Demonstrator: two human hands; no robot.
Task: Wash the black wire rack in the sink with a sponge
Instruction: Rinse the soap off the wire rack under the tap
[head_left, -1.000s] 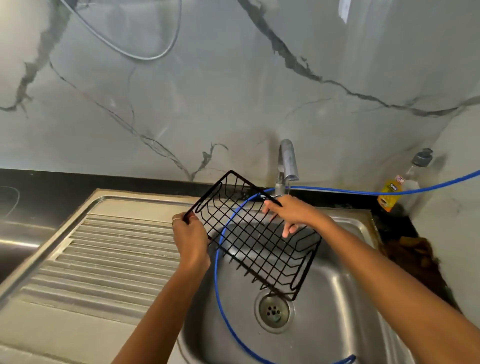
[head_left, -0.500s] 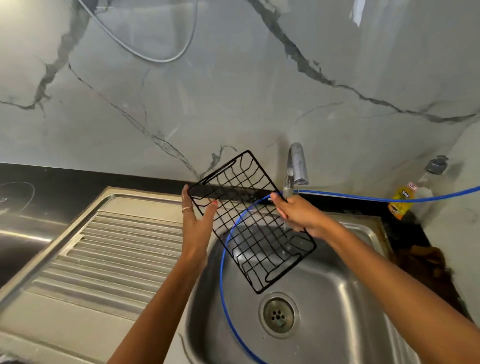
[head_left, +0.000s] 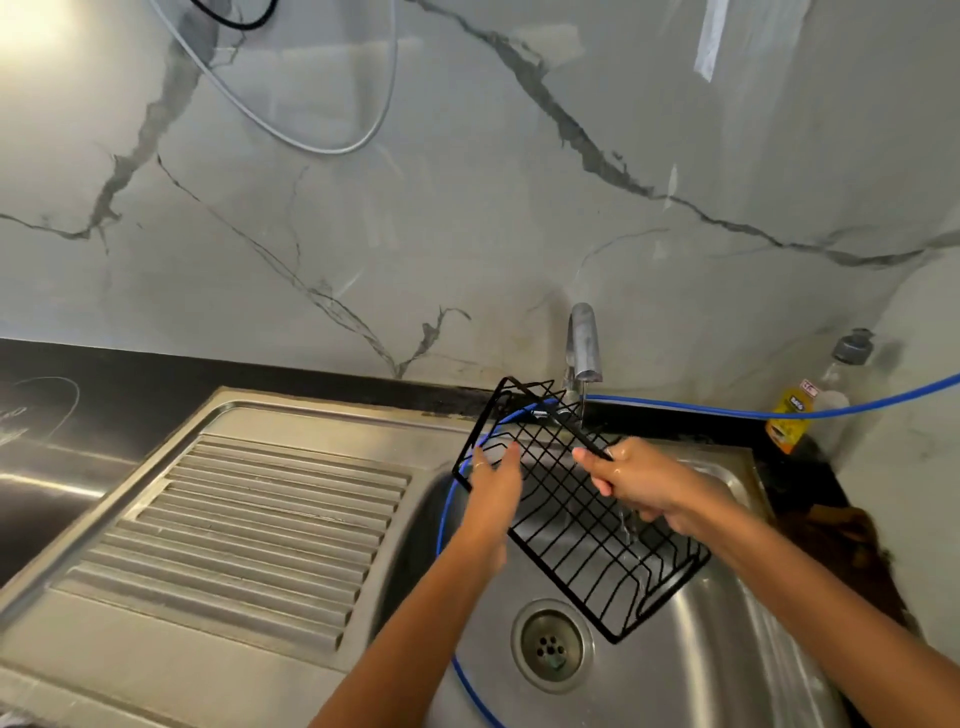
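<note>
head view: my left hand (head_left: 491, 486) lies flat against the near-left side of the black wire rack (head_left: 566, 512), fingers straight and together, bracing it rather than gripping. my right hand (head_left: 631, 480) curls round the rack's upper right edge wire, wet and glistening, so it carries the weight. between them the rack hangs tilted over the sink basin (head_left: 727, 670), its far corner up near the tap (head_left: 584, 343) and its low handle end down toward the drain (head_left: 551, 646), not touching the basin floor as far as i can tell. i judge that tilt is deliberate: a thin stream from the tap falls through the grid and runs off the low end straight into the basin.

a blue hose (head_left: 779, 413) comes in from the right along the back of the counter (head_left: 104, 395), passes behind the rack and loops down round the basin's left side. the ribbed drainboard (head_left: 249, 530) sits to the left. a dish soap bottle (head_left: 795, 415) with yellow liquid stands at the back right corner, just beside the hose.

i see no sponge anywhere, so i take this as wetting or rinsing, with the scrubbing step either ahead or behind. a dark brown heap on the right of the basin is too murky to name.
</note>
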